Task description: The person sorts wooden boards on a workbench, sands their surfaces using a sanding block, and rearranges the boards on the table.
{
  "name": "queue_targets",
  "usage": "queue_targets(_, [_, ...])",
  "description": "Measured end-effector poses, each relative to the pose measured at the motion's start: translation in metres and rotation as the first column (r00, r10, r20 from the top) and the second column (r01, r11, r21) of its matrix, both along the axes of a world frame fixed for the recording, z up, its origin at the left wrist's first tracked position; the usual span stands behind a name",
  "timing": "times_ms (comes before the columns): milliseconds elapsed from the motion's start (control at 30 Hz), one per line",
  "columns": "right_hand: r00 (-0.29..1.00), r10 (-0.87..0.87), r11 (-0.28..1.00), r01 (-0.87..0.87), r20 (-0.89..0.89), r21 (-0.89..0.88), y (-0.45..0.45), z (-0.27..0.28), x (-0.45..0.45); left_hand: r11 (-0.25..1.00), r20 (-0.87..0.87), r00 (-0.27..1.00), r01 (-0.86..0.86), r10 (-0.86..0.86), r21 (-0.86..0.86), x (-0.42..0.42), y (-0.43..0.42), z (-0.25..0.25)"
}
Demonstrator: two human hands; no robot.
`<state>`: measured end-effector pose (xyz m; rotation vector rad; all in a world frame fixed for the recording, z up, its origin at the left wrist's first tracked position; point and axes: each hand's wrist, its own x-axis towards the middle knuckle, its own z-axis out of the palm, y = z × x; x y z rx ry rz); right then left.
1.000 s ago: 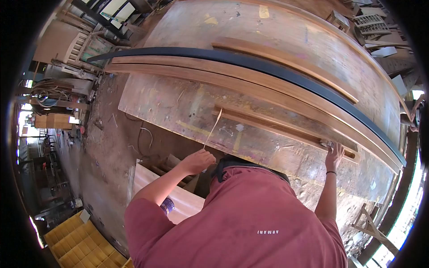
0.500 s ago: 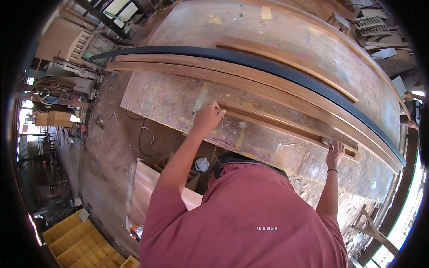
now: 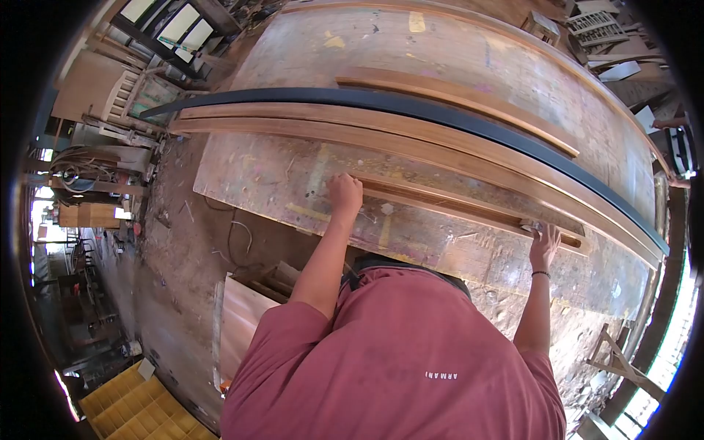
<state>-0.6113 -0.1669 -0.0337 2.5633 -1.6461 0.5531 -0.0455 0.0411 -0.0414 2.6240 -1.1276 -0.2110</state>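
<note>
A grooved wooden piece (image 3: 447, 207) lies lengthwise along the near side of the workbench (image 3: 293, 172), a long channel running down its top. My left hand (image 3: 345, 193) is closed at its left end, fingers curled over the tip and partly hidden. Near the right end, my right hand (image 3: 544, 248) has its fingers bent over the channel, pressed on a small pale piece (image 3: 529, 226), whose kind I cannot make out. A dark band circles my right wrist.
Behind the piece, long wooden boards (image 3: 308, 130) and a dark blue-grey strip (image 3: 440, 111) span the bench. Farther back lies a shorter board (image 3: 469, 108). Below left are a pinkish panel (image 3: 242, 315) and a yellow compartmented rack (image 3: 139, 407). Window frames (image 3: 165, 33) lean upper left.
My left hand has moved slightly left and closed over the wooden piece's end; the thin sliver seen by its fingers no longer shows. My right hand stays near the right end.
</note>
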Motion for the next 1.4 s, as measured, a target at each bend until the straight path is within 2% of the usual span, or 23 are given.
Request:
queue_targets(100, [1.0,-0.022,1.0,0.022,0.013,0.0,-0.006,0.004,0.003,0.997,0.006,0.999,-0.045,0.046,-0.06,0.002,-0.007,-0.004])
queue_targets(300, [1.0,0.008,1.0,-0.008,0.014,0.021,-0.006,0.004,0.007,0.998,0.096,0.993,-0.065,0.067,-0.023,-0.001,-0.002,-0.015])
queue_targets(367, [1.0,0.017,0.999,-0.018,0.014,0.029,-0.001,0.006,0.002,0.974,-0.024,0.996,-0.092,0.089,-0.209,0.002,0.006,-0.021])
queue_targets(400, [1.0,0.009,1.0,-0.01,0.019,0.026,-0.001,0.005,0.001,0.975,-0.029,0.995,-0.096,0.092,-0.202,0.002,0.014,-0.02])
queue_targets(467, [1.0,0.007,1.0,-0.007,0.018,0.027,-0.004,0.003,0.003,0.93,-0.171,0.975,-0.192,0.144,-0.313,0.017,0.018,-0.012])
queue_targets(500, [1.0,-0.001,0.999,0.001,0.012,0.037,-0.002,0.004,0.001,0.868,-0.425,0.883,-0.358,0.197,-0.343,0.024,0.024,0.001])
queue_targets(533, [1.0,-0.003,0.999,0.002,0.009,0.04,-0.002,0.004,-0.001,0.791,-0.652,0.728,-0.52,0.212,-0.322,0.032,0.032,0.014])
queue_targets(633, [1.0,0.012,0.999,-0.012,-0.015,0.036,-0.002,0.002,-0.001,0.788,-0.604,0.74,-0.546,0.295,-0.284,0.075,0.069,0.015])
queue_targets(700, [1.0,0.008,0.999,-0.009,0.012,0.045,-0.003,0.001,-0.002,0.749,-0.224,0.896,-0.444,0.384,-0.492,0.102,0.087,0.001])
queue_targets(733, [1.0,0.006,0.999,-0.006,0.001,0.039,-0.004,0.001,-0.002,0.751,-0.223,0.895,-0.446,0.387,-0.487,0.105,0.09,0.0])
queue_targets(767, [1.0,0.007,0.999,-0.007,-0.001,0.043,-0.003,0.001,-0.002,0.83,0.01,0.942,-0.289,0.334,-0.477,0.108,0.093,-0.002])
queue_targets(800, [1.0,0.012,0.999,-0.012,-0.001,0.039,-0.003,0.001,-0.002,0.893,0.239,0.937,-0.134,0.255,-0.429,0.109,0.093,0.002])
queue_targets(833, [1.0,0.017,0.999,-0.017,-0.002,0.033,-0.004,0.002,-0.002,0.893,0.237,0.937,-0.137,0.258,-0.429,0.1,0.09,0.012])
queue_targets(900, [1.0,0.021,1.0,-0.021,-0.008,0.018,-0.004,0.003,0.0,0.951,0.058,0.994,0.108,-0.095,-0.288,0.073,0.076,0.026])
queue_targets(933, [1.0,0.021,1.0,-0.021,-0.012,0.003,-0.003,0.003,0.0,0.952,0.055,0.994,0.105,-0.093,-0.287,0.06,0.069,0.03])
queue_targets(1000, [1.0,0.024,1.0,-0.024,-0.018,0.002,-0.004,0.002,-0.002,0.931,-0.033,0.958,0.266,-0.283,-0.251,0.038,0.057,0.032])
queue_targets(1033, [0.999,0.026,1.0,-0.026,-0.021,0.0,-0.004,0.002,-0.002,0.931,-0.036,0.958,0.267,-0.284,-0.251,0.031,0.054,0.028])
queue_targets(1100, [1.0,0.028,1.0,-0.028,-0.013,0.01,-0.004,0.004,-0.002,0.935,0.095,0.949,0.313,-0.3,-0.168,0.022,0.049,0.022])
queue_targets(1200, [0.999,0.032,0.999,-0.032,-0.007,0.017,-0.004,0.005,-0.001,0.939,0.164,0.938,0.326,-0.306,-0.112,0.016,0.047,0.017])
queue_targets(1400, [1.0,0.02,0.998,-0.019,-0.023,0.06,-0.005,0.004,-0.004,0.944,0.173,0.939,0.317,-0.298,-0.095,0.015,0.048,0.009])
